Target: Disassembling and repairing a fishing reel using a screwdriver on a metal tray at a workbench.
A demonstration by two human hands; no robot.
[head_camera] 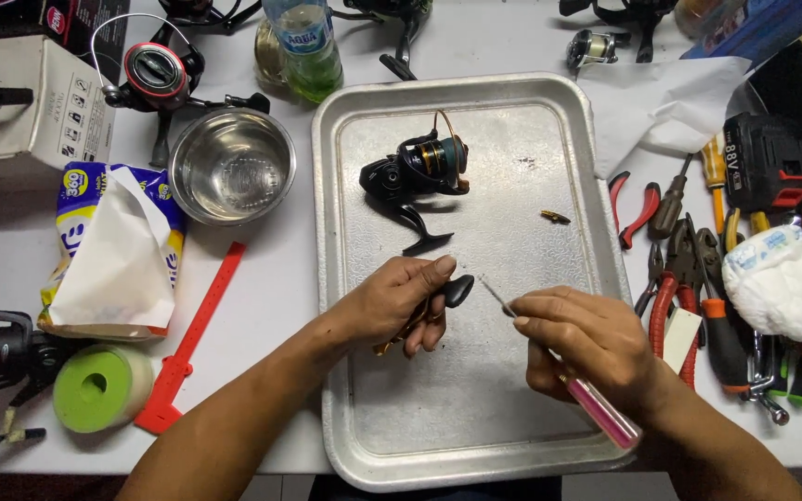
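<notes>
My left hand [399,301] is closed around a reel handle with a black knob [458,290] and a gold arm, held just above the metal tray [475,408]. In my right hand [587,343] is a screwdriver with a pink handle [605,413]; its thin shaft tip [494,294] points toward the knob, a short gap away. A black and gold spinning reel [417,172] lies on its side at the tray's far end. A small brass part [555,217] rests on the tray to the reel's right.
Left of the tray are a steel bowl [232,165], a tissue pack [113,250], a red strap [192,339] and a green line spool [99,387]. Pliers and screwdrivers [689,278], a cordless drill [772,167] and a white cloth [786,278] crowd the right. A bottle [306,46] stands behind.
</notes>
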